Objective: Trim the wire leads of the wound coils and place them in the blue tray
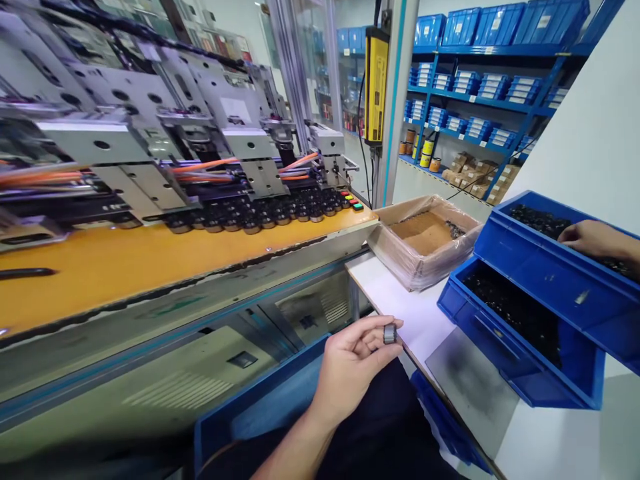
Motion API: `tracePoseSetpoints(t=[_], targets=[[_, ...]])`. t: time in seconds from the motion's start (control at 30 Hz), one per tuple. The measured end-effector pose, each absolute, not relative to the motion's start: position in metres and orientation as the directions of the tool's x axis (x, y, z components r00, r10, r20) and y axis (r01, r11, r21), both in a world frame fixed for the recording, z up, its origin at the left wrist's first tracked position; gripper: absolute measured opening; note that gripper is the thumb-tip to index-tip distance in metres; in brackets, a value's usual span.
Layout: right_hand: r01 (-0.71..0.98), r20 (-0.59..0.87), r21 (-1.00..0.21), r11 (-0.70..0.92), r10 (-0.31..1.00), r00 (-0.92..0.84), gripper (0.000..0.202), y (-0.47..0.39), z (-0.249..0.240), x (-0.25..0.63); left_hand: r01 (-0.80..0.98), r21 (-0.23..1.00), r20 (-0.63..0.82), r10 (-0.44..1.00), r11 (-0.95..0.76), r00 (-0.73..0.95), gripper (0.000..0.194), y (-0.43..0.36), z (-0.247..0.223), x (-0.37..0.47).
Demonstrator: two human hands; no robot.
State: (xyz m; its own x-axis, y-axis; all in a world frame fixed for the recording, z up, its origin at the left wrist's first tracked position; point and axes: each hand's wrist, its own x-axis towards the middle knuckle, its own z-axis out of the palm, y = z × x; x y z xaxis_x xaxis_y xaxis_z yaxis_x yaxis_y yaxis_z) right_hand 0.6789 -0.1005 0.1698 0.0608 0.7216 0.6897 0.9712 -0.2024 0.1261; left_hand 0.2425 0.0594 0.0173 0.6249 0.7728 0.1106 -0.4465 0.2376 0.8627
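Thumb and fingertips of my left hand (350, 363) pinch a small grey ribbed cylinder (389, 334) above the white table's near edge. My right hand (593, 239) reaches into the upper blue bin (560, 263) on the right. Its fingers are curled down at a heap of small black parts (537, 220). The fingertips are partly hidden, and I cannot make out what is between them. Below sits a second blue bin (485, 340), which also holds small dark parts.
A plastic-lined cardboard box (420, 263) stands on the white table (420, 317) beside the bins. At left, many round black parts (250, 217) stand in rows on an orange bench (150, 267), before a machine (135, 180). A grey plate (470, 383) lies near the lower bin.
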Motion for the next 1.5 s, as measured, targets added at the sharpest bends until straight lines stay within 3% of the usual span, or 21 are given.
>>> tracePoseSetpoints(t=[0.07,0.17,0.23,0.3,0.43,0.6,0.83,1.0,1.23,1.5], targets=[[0.954,0.674,0.176,-0.245,0.736,0.065,0.055,-0.092,0.184,0.681,-0.446,0.855,0.086,0.776,0.265,0.625,0.031,0.059,0.019,0.243],[0.951,0.735,0.216,-0.22,0.678,-0.01,0.036,-0.08,0.188,0.627,-0.434,0.852,0.063,0.766,0.292,0.64,0.032,0.057,0.024,0.248],[0.99,0.714,0.136,0.042,0.688,-0.127,0.02,-0.072,0.169,0.564,-0.431,0.849,0.066,0.747,0.306,0.661,0.034,0.053,0.027,0.253],[0.939,0.649,0.025,0.343,0.709,-0.276,0.019,-0.065,0.138,0.503,-0.426,0.842,0.072,0.714,0.331,0.696,0.035,0.049,0.029,0.259],[0.791,0.653,-0.19,0.582,0.676,-0.34,0.029,-0.056,0.079,0.44,-0.418,0.813,0.073,0.642,0.406,0.764,0.034,0.039,0.026,0.268],[0.685,0.699,-0.273,0.675,0.629,-0.341,0.031,-0.056,0.059,0.44,-0.432,0.768,0.095,0.582,0.473,0.808,0.033,0.032,0.019,0.28],[0.607,0.604,-0.491,0.625,0.746,-0.28,0.034,-0.058,0.062,0.446,-0.407,0.824,0.09,0.618,0.394,0.781,0.031,0.031,0.021,0.286],[0.691,0.688,-0.321,0.648,0.661,-0.299,0.027,-0.059,0.061,0.449,-0.386,0.821,0.068,0.6,0.419,0.797,0.033,0.03,0.02,0.285],[0.791,0.748,-0.278,0.545,0.64,-0.178,0.01,-0.064,0.064,0.444,-0.432,0.783,0.029,0.667,0.448,0.744,0.032,0.027,0.015,0.288],[0.729,0.755,-0.171,0.663,0.564,-0.336,0.004,-0.061,0.053,0.439,-0.368,0.888,0.078,0.697,0.277,0.713,0.034,0.024,0.025,0.278]])
